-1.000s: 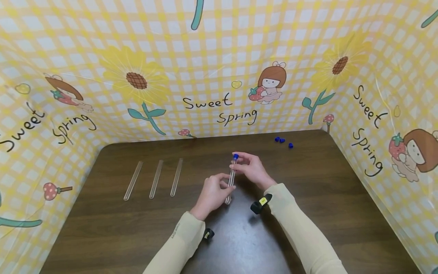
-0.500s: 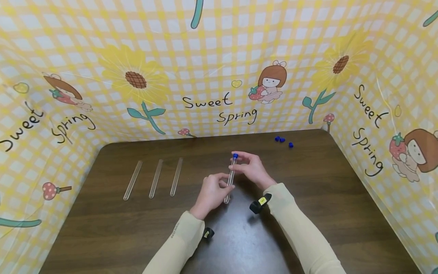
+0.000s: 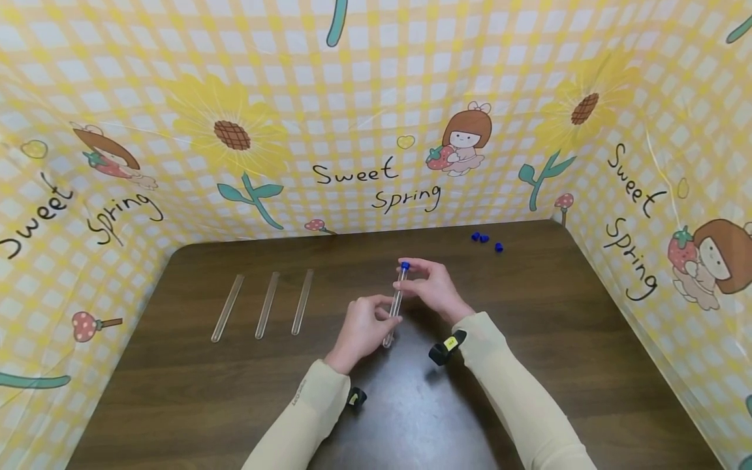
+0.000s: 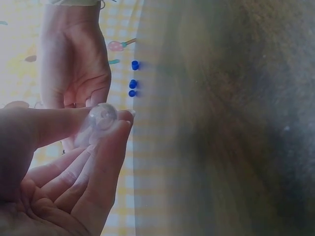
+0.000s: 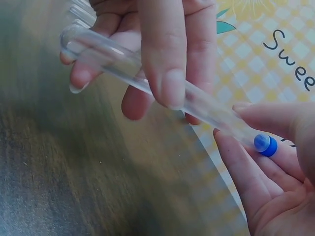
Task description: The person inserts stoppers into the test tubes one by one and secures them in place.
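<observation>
A clear test tube [image 3: 395, 301] is held tilted above the table between both hands, a blue cap [image 3: 405, 266] at its upper end. My left hand [image 3: 365, 326] pinches the tube at its middle with thumb and fingers. Near the capped end, my right hand [image 3: 433, 288] grips the tube's upper part between thumb and fingertips. In the right wrist view the blue cap [image 5: 266, 145] sits at the tube's mouth, in front of the right palm. The rounded bottom of the test tube [image 4: 102, 116] faces the camera in the left wrist view.
Three uncapped test tubes lie apart on the left: a far-left tube [image 3: 227, 308], a middle tube [image 3: 267, 305] and a nearer tube [image 3: 302, 302]. Three loose blue caps [image 3: 484, 239] lie at the back right. A patterned cloth [image 3: 352, 130] walls the dark wooden table [image 3: 176, 391].
Both hands keep their hold on the test tube. Its lower end has shifted slightly left, so it leans a little more. The loose tubes and caps lie as before.
</observation>
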`<state>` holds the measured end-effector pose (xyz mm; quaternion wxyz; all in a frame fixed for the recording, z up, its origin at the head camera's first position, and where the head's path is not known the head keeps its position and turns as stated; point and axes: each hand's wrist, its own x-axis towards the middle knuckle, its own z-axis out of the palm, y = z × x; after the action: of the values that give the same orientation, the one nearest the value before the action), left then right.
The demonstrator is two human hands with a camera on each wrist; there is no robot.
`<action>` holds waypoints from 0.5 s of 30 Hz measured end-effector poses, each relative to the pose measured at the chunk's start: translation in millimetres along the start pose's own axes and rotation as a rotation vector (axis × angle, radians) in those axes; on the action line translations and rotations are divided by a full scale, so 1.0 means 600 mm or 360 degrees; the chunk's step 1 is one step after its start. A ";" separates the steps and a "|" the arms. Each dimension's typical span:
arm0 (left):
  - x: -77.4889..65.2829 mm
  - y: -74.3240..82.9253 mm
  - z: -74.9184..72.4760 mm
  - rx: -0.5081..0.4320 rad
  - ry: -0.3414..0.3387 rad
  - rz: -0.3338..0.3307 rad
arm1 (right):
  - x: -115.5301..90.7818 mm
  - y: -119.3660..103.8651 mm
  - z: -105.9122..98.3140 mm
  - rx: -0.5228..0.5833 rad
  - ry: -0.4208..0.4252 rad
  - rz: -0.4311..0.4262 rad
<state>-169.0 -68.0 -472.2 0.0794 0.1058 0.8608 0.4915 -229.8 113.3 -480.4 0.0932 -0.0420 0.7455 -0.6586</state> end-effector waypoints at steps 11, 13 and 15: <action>0.001 -0.002 0.004 -0.0005 0.0001 0.0026 | -0.003 0.004 -0.004 -0.0037 -0.0017 -0.0019; 0.001 -0.003 0.004 0.0006 0.0005 0.0036 | -0.004 0.006 -0.003 -0.0031 -0.0016 -0.0028; 0.001 -0.003 0.003 0.0017 0.0007 0.0041 | -0.005 0.006 -0.002 -0.0022 -0.0015 -0.0032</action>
<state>-169.2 -67.0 -474.7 0.0707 0.1163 0.8621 0.4881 -227.0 115.4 -483.8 0.0898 -0.0531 0.7492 -0.6540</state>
